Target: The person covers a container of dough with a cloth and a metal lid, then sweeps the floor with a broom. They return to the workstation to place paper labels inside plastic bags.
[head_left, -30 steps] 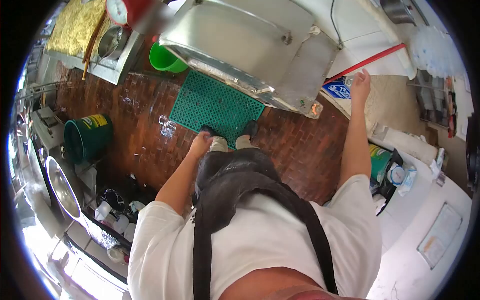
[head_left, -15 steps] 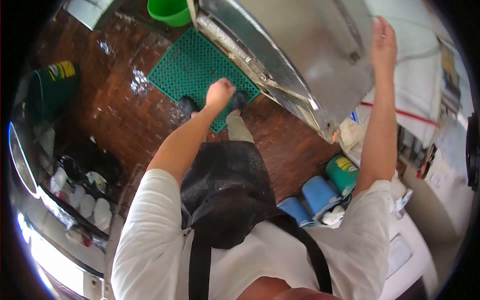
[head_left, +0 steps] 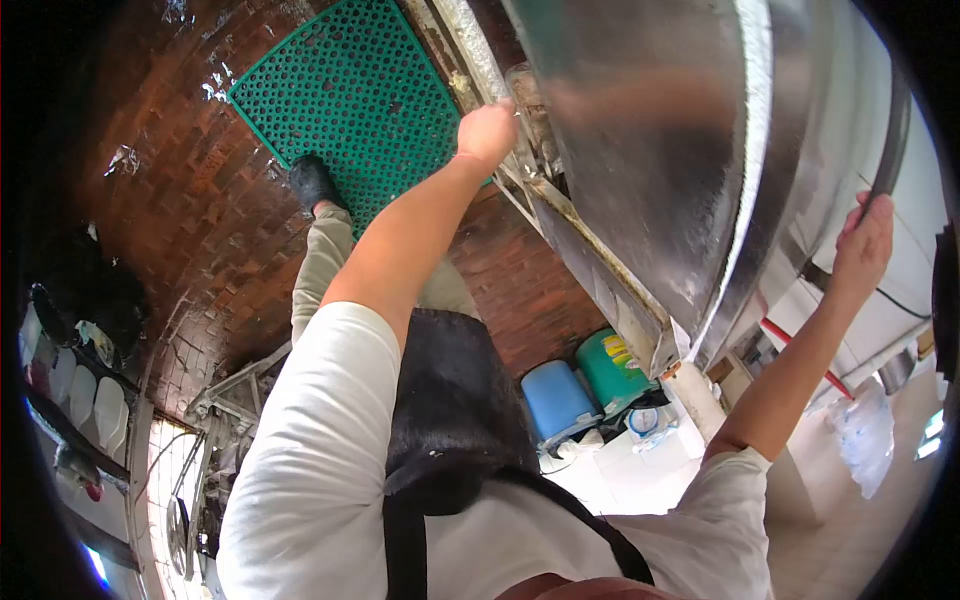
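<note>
My left hand (head_left: pixel 488 132) is closed in a fist at the worn lower edge of a large stainless steel unit (head_left: pixel 640 150). Whether its fingers hold anything there is hidden. Far to the right, my right hand (head_left: pixel 866 245) has its fingers wrapped round a dark curved bar (head_left: pixel 893 130) at the unit's far side. A white, frost-like seam (head_left: pixel 748 150) runs along the steel panel between my hands. Just beyond my left hand, a cloudy, jar-like thing (head_left: pixel 530 95) shows in a gap in the unit.
A green perforated mat (head_left: pixel 340 100) lies on wet brick-red flooring. A blue bin (head_left: pixel 558 400) and a green bucket (head_left: pixel 608 368) stand near the unit's corner. White containers (head_left: pixel 108 412) sit on a rack at left. A clear plastic bag (head_left: pixel 862 440) hangs at right.
My left hand has moved right and up to the unit's edge. My right hand has moved right and closed on the dark bar. My view and feet have shifted.
</note>
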A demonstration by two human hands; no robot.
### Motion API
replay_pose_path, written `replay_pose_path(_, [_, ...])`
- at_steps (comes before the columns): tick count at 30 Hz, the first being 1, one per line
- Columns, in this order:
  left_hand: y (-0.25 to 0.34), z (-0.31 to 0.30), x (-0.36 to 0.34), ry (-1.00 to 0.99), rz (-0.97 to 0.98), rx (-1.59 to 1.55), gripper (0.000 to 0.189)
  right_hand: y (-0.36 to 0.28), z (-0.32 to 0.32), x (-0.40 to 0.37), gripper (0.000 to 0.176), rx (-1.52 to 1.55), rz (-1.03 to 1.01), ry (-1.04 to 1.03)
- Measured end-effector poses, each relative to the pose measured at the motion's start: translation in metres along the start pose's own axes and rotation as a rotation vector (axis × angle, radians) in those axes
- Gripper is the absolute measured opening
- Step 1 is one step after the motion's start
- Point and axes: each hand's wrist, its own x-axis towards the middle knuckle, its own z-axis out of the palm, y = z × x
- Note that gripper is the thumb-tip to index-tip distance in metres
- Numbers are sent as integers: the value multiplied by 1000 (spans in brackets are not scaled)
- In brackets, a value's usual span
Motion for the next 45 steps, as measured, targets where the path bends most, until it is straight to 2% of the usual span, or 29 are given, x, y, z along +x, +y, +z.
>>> replay_pose_path(10, [-18,27,13,-25,152,143,19,15,-2,3,49,36,-21,9])
replay_pose_path(17, [-28,31,12,25,163,-1,14,-1,1,-3,48,-27,-26,35])
replay_pose_path(20, [-28,0,-4,123,11,-521,17,-2,1,-3,47,-36,-22,29])
replay_pose_path(21, [-37,-12,-11,214,80,-557,15,-2,2,-3,47,-36,-16,33])
replay_pose_path(23, [-71,-8,-17,229,-57,-1028,11,0,3,-6,48,-27,-35,45])
replay_pose_path(25, [-88,-53,-29,-42,-255,-1493,11,-1,4,-5,48,-22,-39,70])
replay_pose_path(27, [-119,-57,-27,-56,-289,-1552,10,-2,5,-4,48,-24,-23,99])
replay_pose_path(29, [-136,-65,-18,-56,-322,-1445,4,24,-6,5,53,-183,-125,94])
replay_pose_path(32, [-164,-53,10,-127,-303,-1235,10,41,-24,8,51,-277,-407,20])
replay_pose_path(34, [-185,-28,40,-168,-350,-1047,15,5,5,-11,53,-155,-479,30])
replay_pose_path(36, [-192,-3,63,-157,-369,-823,24,5,9,-16,52,-148,-412,48])
replay_pose_path(39, [-184,34,86,34,-185,-360,29,19,-4,-12,52,-214,-326,39])
replay_pose_path(40, [-178,44,90,92,-153,-318,33,24,-4,-8,51,-226,-320,39])
replay_pose_path(43, [-167,73,100,100,-196,-212,39,31,-11,-10,51,-247,-303,30])
replay_pose_path(45, [-175,96,109,133,-146,-123,41,34,-13,-8,50,-258,-297,24])
